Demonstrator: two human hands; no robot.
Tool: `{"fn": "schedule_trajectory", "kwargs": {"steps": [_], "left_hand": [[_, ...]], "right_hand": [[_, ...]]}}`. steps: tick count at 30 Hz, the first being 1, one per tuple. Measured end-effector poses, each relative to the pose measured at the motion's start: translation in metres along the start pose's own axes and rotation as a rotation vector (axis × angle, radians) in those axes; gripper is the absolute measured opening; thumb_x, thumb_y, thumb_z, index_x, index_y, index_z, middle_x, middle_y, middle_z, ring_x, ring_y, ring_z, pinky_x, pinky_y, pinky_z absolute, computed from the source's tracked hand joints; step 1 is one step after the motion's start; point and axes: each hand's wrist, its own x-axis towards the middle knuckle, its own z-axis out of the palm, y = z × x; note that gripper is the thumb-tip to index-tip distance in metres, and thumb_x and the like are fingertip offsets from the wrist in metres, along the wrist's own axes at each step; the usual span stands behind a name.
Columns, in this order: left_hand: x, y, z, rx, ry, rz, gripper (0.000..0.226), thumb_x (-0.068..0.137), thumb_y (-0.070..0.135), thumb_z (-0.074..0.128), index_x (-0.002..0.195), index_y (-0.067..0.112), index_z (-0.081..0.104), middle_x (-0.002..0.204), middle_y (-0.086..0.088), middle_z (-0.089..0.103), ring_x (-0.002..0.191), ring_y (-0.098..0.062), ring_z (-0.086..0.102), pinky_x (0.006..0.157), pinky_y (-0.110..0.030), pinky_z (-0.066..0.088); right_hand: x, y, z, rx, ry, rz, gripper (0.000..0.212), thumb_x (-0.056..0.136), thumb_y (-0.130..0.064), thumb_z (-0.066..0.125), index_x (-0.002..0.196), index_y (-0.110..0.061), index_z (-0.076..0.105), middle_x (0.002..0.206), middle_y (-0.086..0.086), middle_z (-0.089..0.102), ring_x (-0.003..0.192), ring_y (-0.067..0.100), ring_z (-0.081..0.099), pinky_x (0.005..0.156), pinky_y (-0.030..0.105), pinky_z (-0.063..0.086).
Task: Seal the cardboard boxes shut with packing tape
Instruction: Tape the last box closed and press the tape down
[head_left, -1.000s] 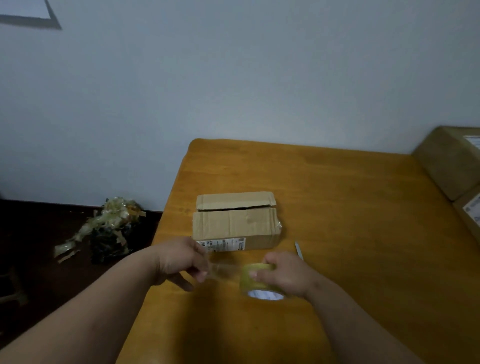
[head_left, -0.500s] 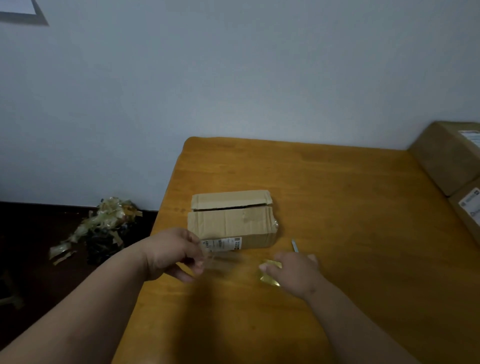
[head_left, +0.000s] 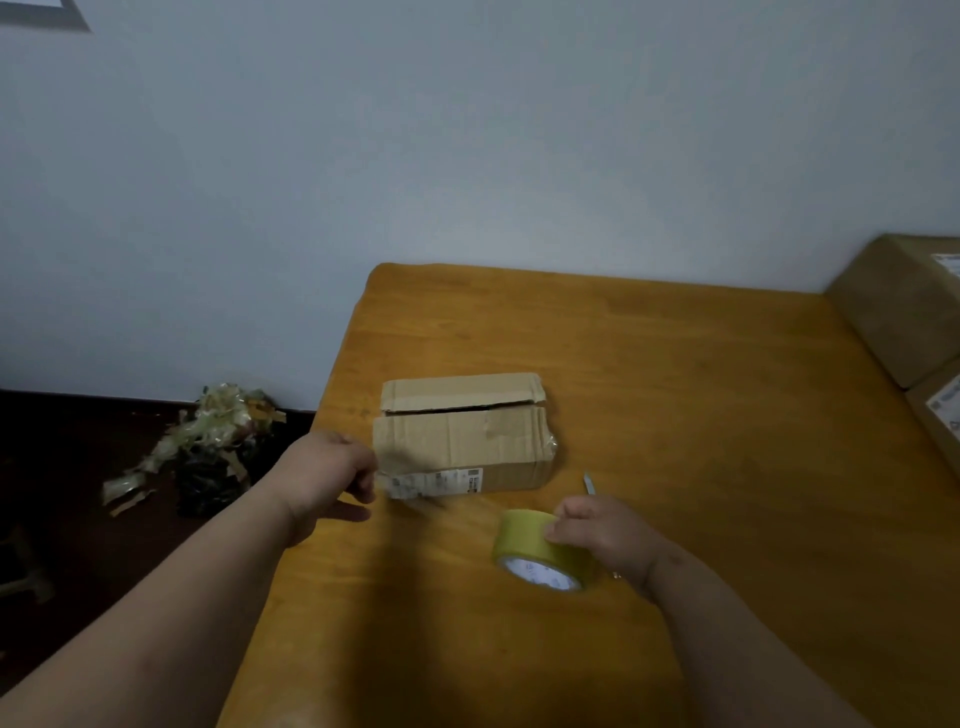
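Note:
A small cardboard box (head_left: 462, 441) lies on the wooden table (head_left: 675, 389), its two top flaps closed with a dark gap between them and a white label on its near side. My left hand (head_left: 332, 473) pinches the end of a clear strip of tape (head_left: 415, 491) at the box's near left corner. The strip is blurred and hard to trace. My right hand (head_left: 597, 532) grips a yellowish tape roll (head_left: 535, 551) just above the table, in front of the box's right end.
A thin pen-like tool (head_left: 589, 483) lies on the table just beyond my right hand. Larger cardboard boxes (head_left: 904, 312) are stacked at the table's right edge. A heap of crumpled used tape (head_left: 208, 447) sits on the dark floor to the left.
My left hand has carried the tape end up and left to the box's near left corner. My right hand has drawn the roll away to the right, lengthening the strip.

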Motion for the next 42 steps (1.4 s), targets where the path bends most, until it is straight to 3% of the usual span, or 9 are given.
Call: {"fn": "schedule_trajectory", "kwargs": {"steps": [5, 8, 14, 22, 24, 26, 29, 35, 42], "left_hand": [[0.005, 0.013, 0.004, 0.036, 0.072, 0.081, 0.023, 0.085, -0.001, 0.057, 0.062, 0.001, 0.056, 0.064, -0.015, 0.057, 0.07, -0.029, 0.058, 0.071, -0.048, 0.059], [0.008, 0.012, 0.002, 0.143, 0.003, 0.062, 0.019, 0.086, 0.004, 0.06, 0.068, 0.001, 0.063, 0.07, -0.014, 0.063, 0.072, -0.026, 0.061, 0.067, -0.041, 0.059], [0.012, -0.012, -0.003, 0.528, 0.023, 0.018, 0.019, 0.086, 0.017, 0.064, 0.071, 0.006, 0.068, 0.069, -0.011, 0.063, 0.063, -0.025, 0.057, 0.056, -0.031, 0.051], [0.009, -0.055, 0.005, 0.486, -0.113, -0.122, 0.037, 0.094, 0.036, 0.061, 0.077, 0.005, 0.07, 0.072, -0.011, 0.063, 0.065, -0.023, 0.056, 0.056, -0.029, 0.048], [0.008, -0.067, 0.007, 0.444, -0.113, -0.128, 0.037, 0.096, 0.035, 0.06, 0.073, 0.007, 0.068, 0.072, -0.011, 0.062, 0.065, -0.023, 0.054, 0.056, -0.03, 0.045], [0.007, -0.076, 0.009, 0.407, -0.093, -0.131, 0.038, 0.096, 0.034, 0.06, 0.071, 0.007, 0.067, 0.071, -0.011, 0.062, 0.064, -0.023, 0.053, 0.057, -0.031, 0.043], [0.008, -0.088, 0.01, 0.39, -0.057, -0.133, 0.038, 0.096, 0.035, 0.059, 0.073, 0.005, 0.067, 0.07, -0.012, 0.062, 0.062, -0.024, 0.052, 0.059, -0.032, 0.042], [0.009, -0.103, 0.016, 0.401, 0.025, -0.101, 0.04, 0.095, 0.037, 0.059, 0.069, 0.009, 0.069, 0.075, -0.019, 0.068, 0.067, -0.03, 0.059, 0.064, -0.037, 0.047], [0.004, -0.113, 0.026, 0.416, 0.077, -0.096, 0.039, 0.095, 0.034, 0.061, 0.072, 0.003, 0.069, 0.077, -0.019, 0.07, 0.064, -0.029, 0.059, 0.058, -0.03, 0.038]], "right_hand": [[0.014, -0.006, 0.006, -0.735, 0.254, 0.021, 0.025, 0.098, -0.048, 0.045, 0.097, -0.027, 0.058, 0.099, -0.007, 0.063, 0.105, 0.021, 0.057, 0.093, 0.037, 0.03], [0.014, -0.004, 0.007, -0.848, 0.363, 0.003, 0.033, 0.097, -0.05, 0.043, 0.115, -0.027, 0.059, 0.111, -0.003, 0.068, 0.112, 0.022, 0.059, 0.096, 0.038, 0.026], [0.003, 0.017, 0.029, -0.867, 0.354, -0.134, 0.025, 0.099, -0.047, 0.045, 0.114, -0.031, 0.055, 0.118, -0.012, 0.06, 0.118, 0.01, 0.049, 0.102, 0.037, 0.02], [0.001, 0.048, 0.048, -0.888, 0.251, -0.063, 0.02, 0.095, -0.052, 0.048, 0.107, -0.037, 0.053, 0.117, -0.016, 0.053, 0.121, 0.01, 0.042, 0.107, 0.04, 0.02], [0.001, 0.057, 0.047, -0.775, 0.324, -0.095, 0.016, 0.093, -0.055, 0.047, 0.095, -0.039, 0.048, 0.104, -0.019, 0.046, 0.11, 0.007, 0.042, 0.105, 0.038, 0.026], [0.004, 0.066, 0.041, -0.605, 0.56, -0.071, 0.021, 0.093, -0.051, 0.04, 0.088, -0.033, 0.051, 0.095, -0.014, 0.049, 0.098, 0.011, 0.049, 0.093, 0.038, 0.04], [0.013, 0.077, 0.024, -0.366, 0.802, 0.141, 0.025, 0.098, -0.036, 0.039, 0.095, -0.023, 0.061, 0.096, 0.0, 0.056, 0.093, 0.024, 0.057, 0.081, 0.043, 0.049], [0.03, 0.091, 0.016, -0.283, 0.636, 0.36, 0.037, 0.1, -0.032, 0.048, 0.136, -0.021, 0.05, 0.131, 0.011, 0.046, 0.115, 0.032, 0.052, 0.094, 0.045, 0.045], [0.034, 0.097, 0.015, -0.504, 0.601, 0.362, 0.011, 0.098, -0.029, 0.047, 0.1, -0.021, 0.055, 0.11, 0.007, 0.052, 0.1, 0.029, 0.054, 0.083, 0.04, 0.047]]}}
